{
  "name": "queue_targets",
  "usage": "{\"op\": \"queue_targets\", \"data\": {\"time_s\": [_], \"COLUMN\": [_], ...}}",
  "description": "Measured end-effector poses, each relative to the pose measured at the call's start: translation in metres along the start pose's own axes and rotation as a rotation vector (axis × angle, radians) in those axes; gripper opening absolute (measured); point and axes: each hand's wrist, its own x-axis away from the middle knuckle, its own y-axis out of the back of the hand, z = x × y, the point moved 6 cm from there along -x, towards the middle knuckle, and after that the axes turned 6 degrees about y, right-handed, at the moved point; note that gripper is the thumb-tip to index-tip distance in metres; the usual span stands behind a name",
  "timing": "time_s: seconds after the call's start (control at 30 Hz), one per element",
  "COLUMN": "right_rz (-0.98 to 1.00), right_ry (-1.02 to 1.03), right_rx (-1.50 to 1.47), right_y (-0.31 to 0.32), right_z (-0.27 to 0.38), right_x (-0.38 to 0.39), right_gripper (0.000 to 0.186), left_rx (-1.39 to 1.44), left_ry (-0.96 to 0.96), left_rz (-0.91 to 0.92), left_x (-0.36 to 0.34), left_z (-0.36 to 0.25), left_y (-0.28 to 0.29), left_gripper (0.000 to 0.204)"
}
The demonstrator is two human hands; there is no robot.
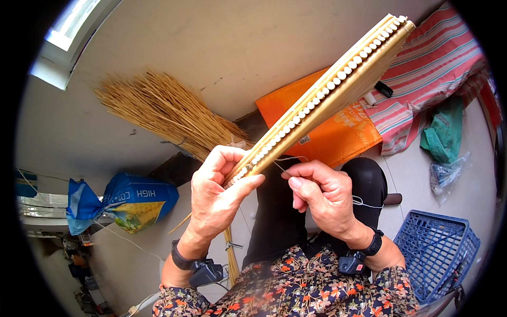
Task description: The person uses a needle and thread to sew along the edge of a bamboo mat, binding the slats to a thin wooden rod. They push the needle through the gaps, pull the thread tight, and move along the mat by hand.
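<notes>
My left hand (219, 193) grips the near end of a long flat woven straw piece (338, 87) that slants up toward the upper right. A row of small white beads (317, 98) runs along its edge. My right hand (322, 195) is just to the right of that end, fingers pinched on a thin white thread (364, 202) that runs from the piece and trails across my dark trouser leg. Both wrists wear black bands with small devices.
A bundle of loose golden straw (163, 113) leans against the wall at left. An orange bag (338, 132), a striped red-and-white sack (438, 68), a blue printed bag (132, 201) and a blue plastic crate (435, 253) stand around on the tiled floor.
</notes>
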Motion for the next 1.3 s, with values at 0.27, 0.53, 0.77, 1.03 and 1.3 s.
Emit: {"op": "queue_targets", "data": {"time_s": [0.27, 0.53, 0.77, 1.03, 1.3], "right_rz": [-0.008, -0.036, -0.036, -0.046, -0.067], "right_ry": [0.011, 0.038, 0.065, 0.067, 0.042], "right_rx": [0.010, 0.011, 0.028, 0.040, 0.012], "right_y": [0.009, 0.015, 0.015, 0.015, 0.016], "right_z": [-0.001, -0.005, -0.004, -0.002, -0.005], "right_x": [0.006, 0.015, 0.016, 0.017, 0.020], "right_gripper": [0.015, 0.015, 0.015, 0.015, 0.013], "left_rx": [-0.128, -0.225, -0.294, -0.401, -0.442], "left_ry": [-0.024, -0.120, -0.116, -0.213, -0.245], "left_rz": [-0.006, -0.034, -0.055, 0.010, 0.008], "left_x": [0.007, 0.015, 0.022, 0.021, 0.025], "left_z": [0.001, 0.004, 0.004, -0.005, -0.006], "left_y": [-0.008, -0.020, -0.024, -0.029, -0.033], "left_gripper": [0.032, 0.033, 0.034, 0.036, 0.036]}}
